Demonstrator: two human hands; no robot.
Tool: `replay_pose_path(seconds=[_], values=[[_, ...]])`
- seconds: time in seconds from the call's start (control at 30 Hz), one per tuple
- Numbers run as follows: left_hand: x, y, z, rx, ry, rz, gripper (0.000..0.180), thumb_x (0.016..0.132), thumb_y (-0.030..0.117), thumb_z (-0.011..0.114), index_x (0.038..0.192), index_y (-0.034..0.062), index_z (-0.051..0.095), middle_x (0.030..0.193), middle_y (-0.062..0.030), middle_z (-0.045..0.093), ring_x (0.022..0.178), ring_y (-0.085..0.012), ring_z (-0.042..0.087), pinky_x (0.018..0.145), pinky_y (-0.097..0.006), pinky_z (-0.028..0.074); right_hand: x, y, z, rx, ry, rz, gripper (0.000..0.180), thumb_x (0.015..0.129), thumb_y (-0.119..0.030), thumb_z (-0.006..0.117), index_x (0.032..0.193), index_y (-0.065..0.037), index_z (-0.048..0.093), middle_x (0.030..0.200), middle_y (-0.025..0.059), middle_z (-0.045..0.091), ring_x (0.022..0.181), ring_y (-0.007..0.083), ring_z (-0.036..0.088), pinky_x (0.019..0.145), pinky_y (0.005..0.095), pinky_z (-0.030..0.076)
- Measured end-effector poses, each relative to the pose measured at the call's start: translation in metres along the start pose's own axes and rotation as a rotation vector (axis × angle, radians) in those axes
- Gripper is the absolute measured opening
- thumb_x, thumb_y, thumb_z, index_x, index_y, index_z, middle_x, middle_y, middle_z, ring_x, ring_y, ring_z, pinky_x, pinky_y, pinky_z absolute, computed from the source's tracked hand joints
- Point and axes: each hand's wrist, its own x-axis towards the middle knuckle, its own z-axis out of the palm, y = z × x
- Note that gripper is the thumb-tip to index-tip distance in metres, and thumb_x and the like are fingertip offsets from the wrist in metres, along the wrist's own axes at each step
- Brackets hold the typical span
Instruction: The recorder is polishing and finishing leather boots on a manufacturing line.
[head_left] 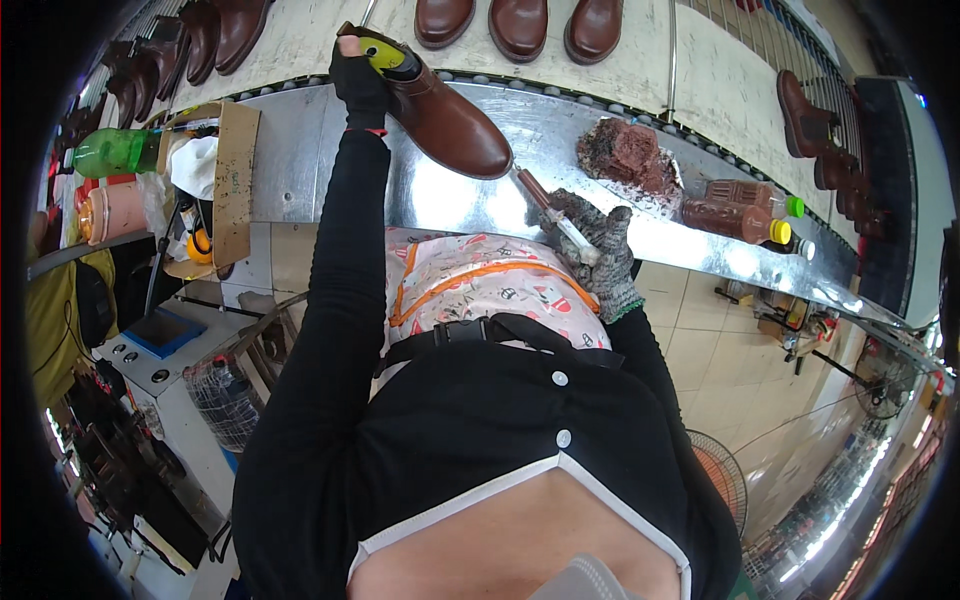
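My left hand [357, 88], in a black fingerless glove, grips a brown leather ankle boot [455, 128] by its upper end. A yellow-green shoe last [380, 52] shows in the boot's opening. The boot is tilted, its toe pointing right and towards me, above the metal ledge. In a grey knitted glove, my right hand [603, 240] is closed around a slim syringe-like tube [548, 205] with brown contents. Its thin tip points at the sole edge by the toe; whether it touches cannot be made out.
Beyond the metal ledge [290, 160] runs a pale conveyor [620, 85] bearing several brown boots [518, 28]. A brown-stained sponge-like lump [628, 155] and bottles of brown liquid [735, 218] lie at the right. A cardboard box [236, 160] and a green bottle [115, 152] stand left.
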Motion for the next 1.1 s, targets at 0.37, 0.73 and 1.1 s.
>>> replay_pose_path(seconds=[0.37, 0.73, 1.1], values=[[-0.030, 0.051, -0.036, 0.775, -0.127, 0.314, 0.070, 0.081, 0.067, 0.056, 0.108, 0.0030, 0.056, 0.091, -0.0172, 0.068, 0.084, -0.0370, 0.067, 0.072, -0.043, 0.051, -0.014, -0.015, 0.041, -0.274, 0.168, -0.190, 0.091, 0.087, -0.077, 0.030, 0.129, 0.000, 0.053, 0.104, 0.0100, 0.068, 0.048, 0.0030, 0.045, 0.041, 0.0156, 0.035], [-0.120, 0.118, -0.057, 0.899, -0.219, 0.218, 0.071, 0.057, 0.048, 0.090, 0.098, 0.0068, 0.049, 0.078, -0.0060, 0.057, 0.067, -0.0195, 0.060, 0.062, -0.032, 0.050, -0.008, -0.031, 0.055, -0.649, 0.155, -0.331, 0.054, 0.094, -0.044, 0.046, 0.122, 0.000, 0.060, 0.096, 0.0080, 0.067, 0.071, 0.0094, 0.058, 0.062, 0.0204, 0.046], [-0.171, 0.148, -0.051, 0.417, -0.624, -0.712, 0.058, 0.072, 0.014, 0.079, 0.123, 0.0027, 0.052, 0.097, -0.0073, 0.064, 0.085, -0.0138, 0.062, 0.071, -0.027, 0.053, -0.031, -0.054, 0.080, -1.333, 0.059, -0.360, 0.031, 0.084, -0.003, 0.060, 0.115, -0.007, 0.065, 0.100, 0.0114, 0.070, 0.091, 0.0239, 0.067, 0.083, 0.0336, 0.051]])
